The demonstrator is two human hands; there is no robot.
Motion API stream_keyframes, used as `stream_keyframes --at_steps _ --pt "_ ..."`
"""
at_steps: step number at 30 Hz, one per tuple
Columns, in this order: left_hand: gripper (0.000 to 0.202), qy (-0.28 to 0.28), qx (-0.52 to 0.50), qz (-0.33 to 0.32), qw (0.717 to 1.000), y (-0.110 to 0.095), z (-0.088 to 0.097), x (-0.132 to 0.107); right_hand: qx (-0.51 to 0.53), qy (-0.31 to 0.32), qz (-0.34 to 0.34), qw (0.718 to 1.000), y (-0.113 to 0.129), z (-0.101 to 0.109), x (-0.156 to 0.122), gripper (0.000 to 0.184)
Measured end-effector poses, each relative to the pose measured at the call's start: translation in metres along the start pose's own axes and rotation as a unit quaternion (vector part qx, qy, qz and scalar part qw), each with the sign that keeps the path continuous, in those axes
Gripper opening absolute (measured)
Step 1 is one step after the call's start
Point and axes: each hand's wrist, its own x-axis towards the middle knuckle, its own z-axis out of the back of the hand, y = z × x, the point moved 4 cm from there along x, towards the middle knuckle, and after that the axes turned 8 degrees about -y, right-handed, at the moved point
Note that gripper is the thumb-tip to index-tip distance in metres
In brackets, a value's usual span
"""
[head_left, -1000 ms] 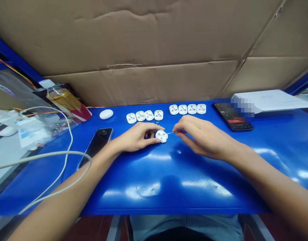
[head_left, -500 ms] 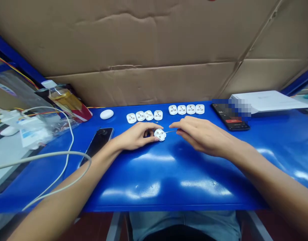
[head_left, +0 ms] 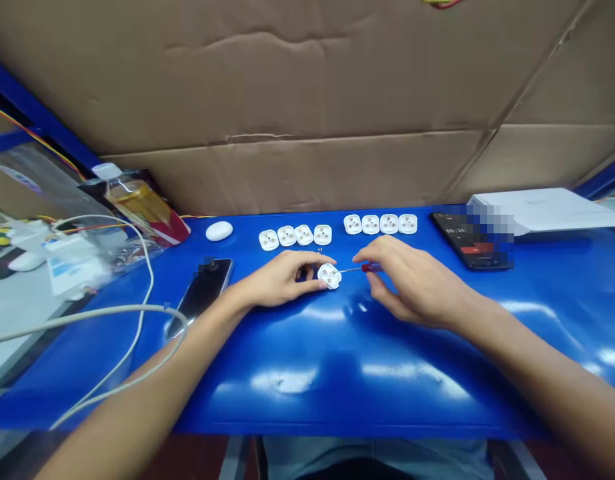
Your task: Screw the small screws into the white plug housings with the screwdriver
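Note:
Between the thumb and fingers of my left hand (head_left: 292, 278) is a small white plastic plug housing (head_left: 329, 275) with metal parts inside, its open side facing up. My right hand (head_left: 412, 283) grips a thin screwdriver (head_left: 366, 267) by its red handle. The shaft points left, and its tip meets the right side of the housing. Behind my hands, similar white plug housings stand in two groups, a left row (head_left: 303, 235) and a right row (head_left: 380, 225). A few tiny screws (head_left: 320, 251) lie just beyond the held housing.
A phone (head_left: 200, 293) lies beside my left forearm, under a looping white cable (head_left: 146, 267). Farther back are a white oval case (head_left: 219, 231) and a leaning bottle (head_left: 142, 207). At right, a phone with a timer (head_left: 467, 243) lies by a white box (head_left: 547, 207). Cardboard (head_left: 297, 173) walls the back.
My right fingers have opened slightly around the screwdriver, so its red handle shows more. The housing stays in my left hand, turned a little. The whole view has shifted slightly.

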Motion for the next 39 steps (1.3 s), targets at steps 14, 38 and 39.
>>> stream_keyframes --at_steps 14,38,39 --pt "0.050 0.000 -0.012 0.003 1.000 -0.001 0.000 0.003 0.012 0.047 0.003 0.999 -0.004 0.010 0.002 0.027" --pt "0.045 0.036 0.055 -0.027 0.997 -0.004 0.014 -0.001 -0.094 -0.060 -0.022 0.993 0.016 -0.002 0.005 0.018" --pt "0.045 0.040 0.055 -0.026 0.997 -0.004 0.013 -0.001 -0.065 -0.057 -0.029 0.996 0.015 -0.002 0.006 0.018"
